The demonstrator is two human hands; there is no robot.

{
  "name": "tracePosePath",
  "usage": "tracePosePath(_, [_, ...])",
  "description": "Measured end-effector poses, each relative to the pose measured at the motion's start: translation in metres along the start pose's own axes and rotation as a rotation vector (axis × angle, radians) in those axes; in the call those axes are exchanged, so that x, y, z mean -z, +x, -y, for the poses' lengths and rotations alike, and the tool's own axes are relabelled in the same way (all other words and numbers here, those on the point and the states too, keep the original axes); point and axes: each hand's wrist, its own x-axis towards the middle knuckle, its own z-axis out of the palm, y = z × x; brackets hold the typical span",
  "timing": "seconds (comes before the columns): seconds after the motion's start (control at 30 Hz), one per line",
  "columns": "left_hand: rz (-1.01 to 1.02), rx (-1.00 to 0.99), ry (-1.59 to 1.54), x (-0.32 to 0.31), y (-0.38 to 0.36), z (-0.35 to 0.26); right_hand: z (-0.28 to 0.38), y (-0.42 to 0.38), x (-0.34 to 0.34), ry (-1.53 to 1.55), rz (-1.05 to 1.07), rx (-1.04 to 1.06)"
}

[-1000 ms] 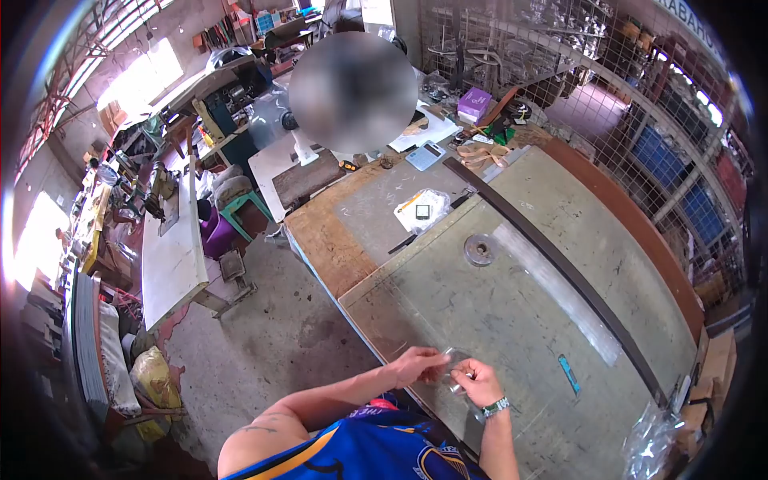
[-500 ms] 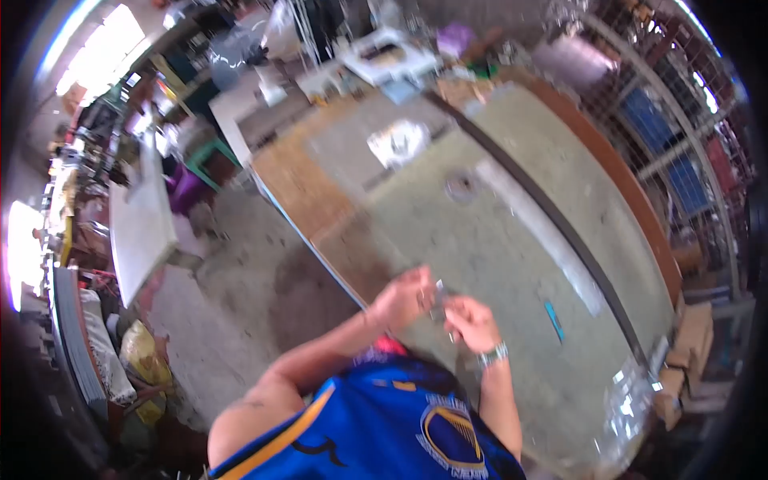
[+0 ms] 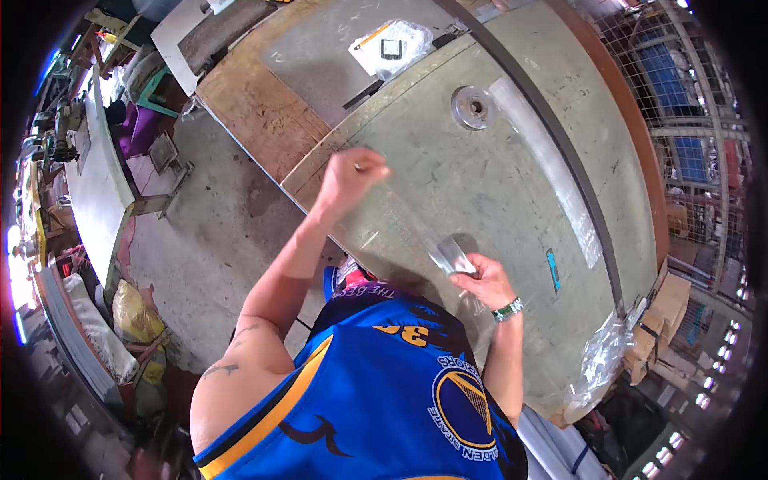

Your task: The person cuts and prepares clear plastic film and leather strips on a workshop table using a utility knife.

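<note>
My left hand (image 3: pixel 352 182) is raised over the brown edge of the table, its fingers pinched on the end of a clear strip (image 3: pixel 410 218) that looks like tape. That strip runs down to a small clear, shiny roll (image 3: pixel 453 254), apparently of tape. My right hand (image 3: pixel 486 282), with a metal watch at the wrist, grips the roll between thumb and fingers. Both hands are above the greenish tabletop (image 3: pixel 448 168). Slight blur and glare hide the strip's exact edges.
A round metal disc (image 3: pixel 474 108) and a teal cutter-like tool (image 3: pixel 553 270) lie on the table. A dark bar (image 3: pixel 552 132) crosses it beside a pale strip (image 3: pixel 552 176). Crumpled clear plastic (image 3: pixel 602 356) sits at the right corner. A white sheet with a small dark device (image 3: pixel 391 49) is at the back.
My hands were close together; my left hand has moved up and left, drawing out the clear strip. My right hand still holds the roll. The view has tilted downward.
</note>
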Motion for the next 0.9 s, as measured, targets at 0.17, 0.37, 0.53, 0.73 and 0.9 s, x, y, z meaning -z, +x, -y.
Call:
tracePosePath(0.17, [-0.222, -0.045, 0.229, 0.03, 0.047, -0.001, -0.017, -0.005, 0.031, -0.037, 0.052, -0.109])
tracePosePath(0.37, [-0.471, -0.242, 0.653, 0.025, 0.075, 0.032, -0.051, 0.008, 0.058, -0.088, -0.142, -0.184])
tracePosePath(0.53, [-0.515, -0.213, 0.485, 0.02, 0.075, 0.039, -0.056, 0.015, 0.059, -0.161, -0.208, -0.288])
tracePosePath(0.73, [-0.484, -0.25, 0.571, 0.022, 0.075, 0.04, -0.061, 0.021, 0.062, -0.161, -0.261, -0.265])
tracePosePath(0.9, [-0.49, -0.263, 0.577, 0.02, 0.076, 0.037, -0.068, 0.022, 0.063, -0.147, -0.301, -0.253])
